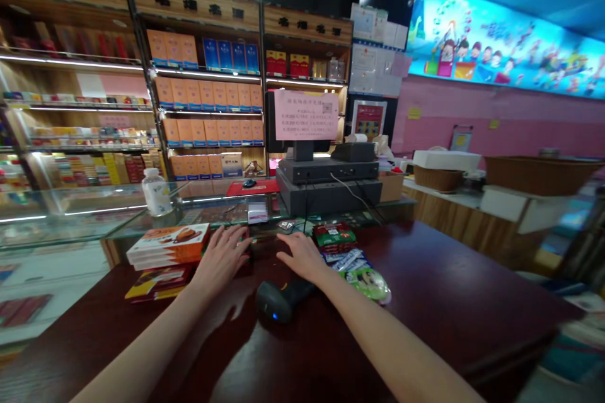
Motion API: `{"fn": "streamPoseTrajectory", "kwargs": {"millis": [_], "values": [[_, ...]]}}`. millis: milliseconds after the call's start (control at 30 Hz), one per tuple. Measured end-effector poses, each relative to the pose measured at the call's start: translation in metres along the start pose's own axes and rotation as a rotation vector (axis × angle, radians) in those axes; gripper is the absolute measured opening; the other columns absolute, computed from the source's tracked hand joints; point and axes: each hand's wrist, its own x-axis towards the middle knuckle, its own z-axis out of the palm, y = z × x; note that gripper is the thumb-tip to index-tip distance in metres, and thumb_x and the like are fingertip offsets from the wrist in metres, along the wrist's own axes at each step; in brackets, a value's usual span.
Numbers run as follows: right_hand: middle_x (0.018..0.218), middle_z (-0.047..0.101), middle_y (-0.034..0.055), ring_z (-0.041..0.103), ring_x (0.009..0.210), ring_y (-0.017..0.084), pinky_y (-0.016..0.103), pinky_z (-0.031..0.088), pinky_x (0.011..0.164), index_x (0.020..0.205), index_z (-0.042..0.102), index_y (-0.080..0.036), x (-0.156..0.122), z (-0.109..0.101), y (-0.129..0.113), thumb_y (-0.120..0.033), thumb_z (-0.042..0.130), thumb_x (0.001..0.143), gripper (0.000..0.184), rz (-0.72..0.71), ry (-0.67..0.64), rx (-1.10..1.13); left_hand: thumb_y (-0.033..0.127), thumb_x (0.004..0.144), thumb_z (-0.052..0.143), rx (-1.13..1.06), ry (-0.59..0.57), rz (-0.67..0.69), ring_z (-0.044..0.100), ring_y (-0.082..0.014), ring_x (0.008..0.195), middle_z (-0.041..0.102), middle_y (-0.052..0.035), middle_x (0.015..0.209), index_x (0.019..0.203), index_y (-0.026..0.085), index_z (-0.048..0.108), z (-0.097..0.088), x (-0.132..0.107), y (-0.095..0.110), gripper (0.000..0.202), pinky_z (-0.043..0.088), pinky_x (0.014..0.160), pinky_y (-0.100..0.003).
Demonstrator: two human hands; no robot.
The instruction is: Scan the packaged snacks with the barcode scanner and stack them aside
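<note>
Beyond the barcode scanner point(274, 303), the right hand point(305, 257), thumb and fingers apart, is beside the red-green packs point(334, 236), the left hand point(225, 253), grip impossible to tell, nears the white-orange boxes point(165, 244); arranging seems underway, calling next for careful squaring

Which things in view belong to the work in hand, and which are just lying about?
Likely in the work, by nearness to the left hand and right hand: orange-white boxes; red-green packets; green pouch; handheld scanner.
Likely just lying about: white bottle; computer mouse; pink notice.
</note>
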Motion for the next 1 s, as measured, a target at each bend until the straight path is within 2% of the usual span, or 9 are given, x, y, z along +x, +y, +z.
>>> {"fn": "streamPoseTrajectory", "kwargs": {"millis": [267, 533, 767, 1000], "values": [[0.126, 0.066, 0.0118, 0.054, 0.121, 0.025, 0.039, 0.04, 0.102, 0.139, 0.056, -0.022, -0.028, -0.027, 0.052, -0.034, 0.063, 0.09, 0.051, 0.094, 0.066, -0.017, 0.026, 0.089, 0.061, -0.116, -0.05, 0.1, 0.059, -0.0252, 0.116, 0.07, -0.0057, 0.119, 0.122, 0.025, 0.064, 0.012, 0.042, 0.047, 0.033, 0.03, 0.114, -0.046], [0.128, 0.067, 0.0092, 0.053, 0.124, 0.025, 0.039, 0.039, 0.102, 0.135, 0.06, -0.024, -0.047, -0.052, 0.103, -0.033, 0.061, 0.091, 0.045, 0.172, 0.09, -0.059, 0.028, 0.089, 0.06, -0.184, -0.093, 0.149, 0.06, -0.0242, 0.112, 0.071, -0.0041, 0.115, 0.121, 0.028, 0.064, 0.03, 0.084, 0.091, 0.032, 0.032, 0.111, -0.044], [0.125, 0.069, 0.0079, 0.054, 0.121, 0.026, 0.039, 0.04, 0.097, 0.13, 0.063, -0.024, -0.051, -0.064, 0.142, -0.031, 0.061, 0.091, 0.04, 0.251, 0.118, -0.07, 0.031, 0.091, 0.056, -0.256, -0.213, 0.128, 0.061, -0.027, 0.114, 0.072, -0.006, 0.117, 0.128, 0.029, 0.061, 0.058, 0.116, 0.128, 0.037, 0.032, 0.11, -0.051], [0.13, 0.067, 0.007, 0.053, 0.122, 0.027, 0.041, 0.041, 0.097, 0.13, 0.063, -0.024, -0.044, -0.065, 0.17, -0.033, 0.06, 0.092, 0.039, 0.307, 0.122, -0.098, 0.034, 0.093, 0.05, -0.317, -0.358, 0.04, 0.059, -0.0324, 0.12, 0.069, -0.0097, 0.125, 0.136, 0.03, 0.055, 0.083, 0.138, 0.146, 0.044, 0.036, 0.106, -0.057]]}}
